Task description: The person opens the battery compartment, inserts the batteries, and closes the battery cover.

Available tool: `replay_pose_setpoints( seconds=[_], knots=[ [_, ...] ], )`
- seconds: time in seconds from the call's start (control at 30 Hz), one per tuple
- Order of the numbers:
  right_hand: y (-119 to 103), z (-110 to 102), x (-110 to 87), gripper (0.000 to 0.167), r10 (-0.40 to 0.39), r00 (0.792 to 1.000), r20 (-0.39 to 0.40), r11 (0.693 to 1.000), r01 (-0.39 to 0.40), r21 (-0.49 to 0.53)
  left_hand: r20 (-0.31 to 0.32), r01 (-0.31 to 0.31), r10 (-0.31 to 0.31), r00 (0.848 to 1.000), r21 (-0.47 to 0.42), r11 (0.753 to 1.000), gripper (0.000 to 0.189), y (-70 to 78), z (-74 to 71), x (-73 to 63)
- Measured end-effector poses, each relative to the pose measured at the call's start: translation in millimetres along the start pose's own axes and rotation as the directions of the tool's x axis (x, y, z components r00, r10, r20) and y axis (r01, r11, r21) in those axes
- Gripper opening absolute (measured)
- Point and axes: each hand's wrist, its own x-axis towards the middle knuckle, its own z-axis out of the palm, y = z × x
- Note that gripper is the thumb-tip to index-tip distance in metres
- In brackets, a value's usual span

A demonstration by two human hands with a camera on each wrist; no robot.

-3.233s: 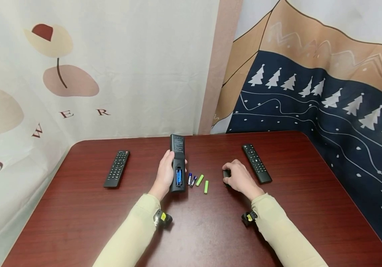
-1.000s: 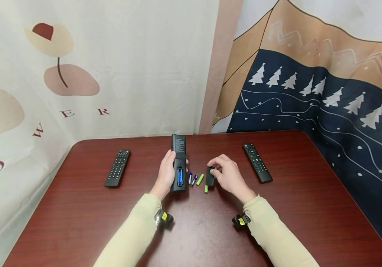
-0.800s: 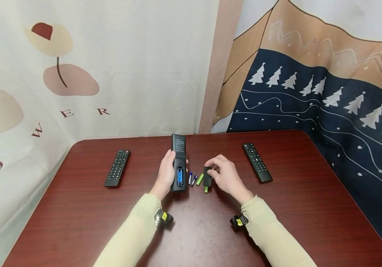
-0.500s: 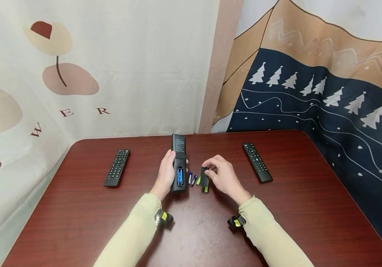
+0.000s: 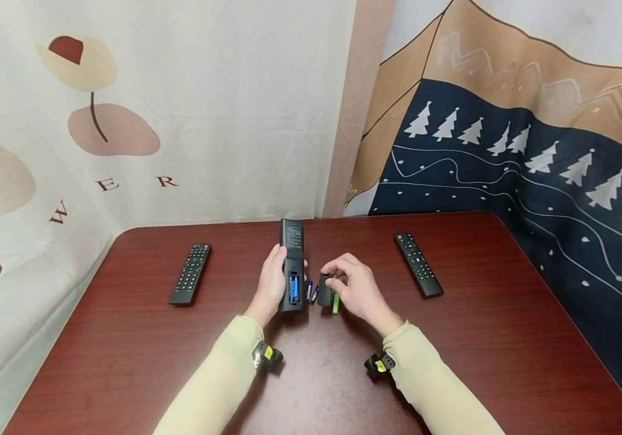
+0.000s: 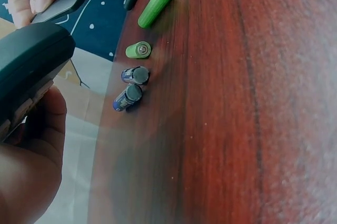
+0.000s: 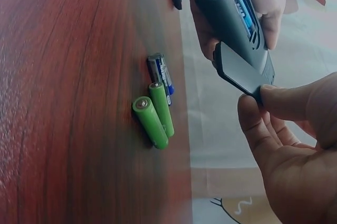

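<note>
My left hand (image 5: 271,284) grips a black remote control (image 5: 291,257), its back turned up and its battery compartment uncovered. Blue batteries (image 5: 294,289) sit inside that compartment. Between thumb and fingertips my right hand (image 5: 356,287) pinches a dark battery cover (image 5: 324,291), held just right of the remote. In the right wrist view the cover (image 7: 239,71) overlaps the lower end of the remote (image 7: 226,13). Below, on the table, lie two green batteries (image 7: 151,124) and two blue-and-silver batteries (image 6: 129,96); from the head view the cover hides one green battery.
One black remote (image 5: 191,275) lies buttons up at the left of the brown table (image 5: 126,362), and another remote (image 5: 418,266) lies at the right beyond my right hand. Printed curtains (image 5: 234,121) hang behind the table's back edge.
My right hand has picked the battery cover off the table at the right and carried it left, over the green batteries, towards the remote. My left hand and its remote have stayed nearly still.
</note>
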Motion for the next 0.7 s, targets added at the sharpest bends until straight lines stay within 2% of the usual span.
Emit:
replay_pose_setpoints(
  seconds=[0.27,0.7],
  knots=[
    [-2.5,5.0,-0.5,0.020,-0.008,1.000,0.001,0.997,0.007,0.072,-0.003,-0.018,0.018,1.000,0.005,1.000,0.046,-1.3,-0.1,0.5],
    [-7.0,13.3,-1.1,0.020,-0.036,0.999,-0.016,0.989,0.038,0.141,0.016,-0.007,0.007,1.000,0.051,0.999,0.050,-0.8,-1.2,-1.1]
  ],
)
